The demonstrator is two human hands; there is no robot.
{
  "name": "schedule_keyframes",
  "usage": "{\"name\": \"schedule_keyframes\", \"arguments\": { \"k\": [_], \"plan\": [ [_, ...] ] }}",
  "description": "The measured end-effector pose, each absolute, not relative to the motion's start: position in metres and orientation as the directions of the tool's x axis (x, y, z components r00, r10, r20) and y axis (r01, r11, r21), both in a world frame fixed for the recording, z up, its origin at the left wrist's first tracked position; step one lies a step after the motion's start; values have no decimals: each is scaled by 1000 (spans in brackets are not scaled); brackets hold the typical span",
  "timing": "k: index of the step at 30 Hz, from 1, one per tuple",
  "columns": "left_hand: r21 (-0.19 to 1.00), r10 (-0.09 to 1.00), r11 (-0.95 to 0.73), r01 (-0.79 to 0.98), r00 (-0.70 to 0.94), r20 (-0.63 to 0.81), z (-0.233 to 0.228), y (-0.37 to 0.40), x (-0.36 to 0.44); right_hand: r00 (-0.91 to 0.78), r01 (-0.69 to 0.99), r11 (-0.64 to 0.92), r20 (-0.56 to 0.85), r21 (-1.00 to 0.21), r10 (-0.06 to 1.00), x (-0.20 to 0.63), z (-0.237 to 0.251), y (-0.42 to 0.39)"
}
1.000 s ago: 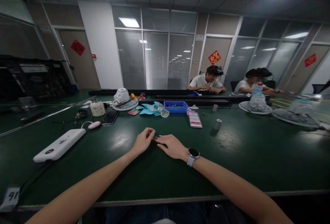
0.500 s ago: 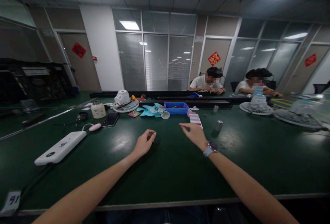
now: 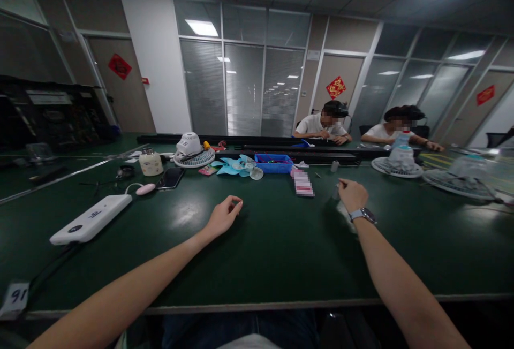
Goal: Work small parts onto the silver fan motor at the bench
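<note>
My left hand rests on the green table near its middle, thumb and forefinger pinched together; nothing shows between them. My right hand, with a watch on the wrist, is stretched out to the right of a blurred card. Its curled fingers lie against a small silver cylinder, which the hand mostly hides. Whether it grips the cylinder cannot be told.
A white box with a cable, a pink oval object, a black phone and a jar lie at the left. Teal fan blades, a blue tray and fan grilles stand further back. Two people sit across the table.
My right hand left my left hand, lifted, and swung forward and right to the silver cylinder. My left hand stayed in place, still pinched.
</note>
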State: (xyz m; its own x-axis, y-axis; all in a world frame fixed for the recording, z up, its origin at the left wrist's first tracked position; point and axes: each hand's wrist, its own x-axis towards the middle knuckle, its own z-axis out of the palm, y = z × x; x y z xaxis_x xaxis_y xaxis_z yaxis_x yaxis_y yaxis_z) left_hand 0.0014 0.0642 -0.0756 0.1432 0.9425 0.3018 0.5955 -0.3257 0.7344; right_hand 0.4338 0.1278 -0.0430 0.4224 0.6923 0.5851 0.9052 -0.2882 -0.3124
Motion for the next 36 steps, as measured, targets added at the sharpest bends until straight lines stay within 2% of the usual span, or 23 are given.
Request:
{"name": "schedule_keyframes", "arguments": {
  "k": [10,22,29,36],
  "plan": [
    [736,940,-331,591,137,313,-75,64,3,463,880,-265,588,-393,664,429,-39,121],
    [730,939,-337,594,153,309,-75,64,2,495,861,-306,531,-406,688,434,-40,123],
    [730,937,-342,592,161,309,-75,64,2,463,879,-306,502,-366,730,432,-39,121],
    [723,932,-355,593,168,320,-78,66,2,466,871,-281,498,-403,732,434,-55,125]
  ]
}}
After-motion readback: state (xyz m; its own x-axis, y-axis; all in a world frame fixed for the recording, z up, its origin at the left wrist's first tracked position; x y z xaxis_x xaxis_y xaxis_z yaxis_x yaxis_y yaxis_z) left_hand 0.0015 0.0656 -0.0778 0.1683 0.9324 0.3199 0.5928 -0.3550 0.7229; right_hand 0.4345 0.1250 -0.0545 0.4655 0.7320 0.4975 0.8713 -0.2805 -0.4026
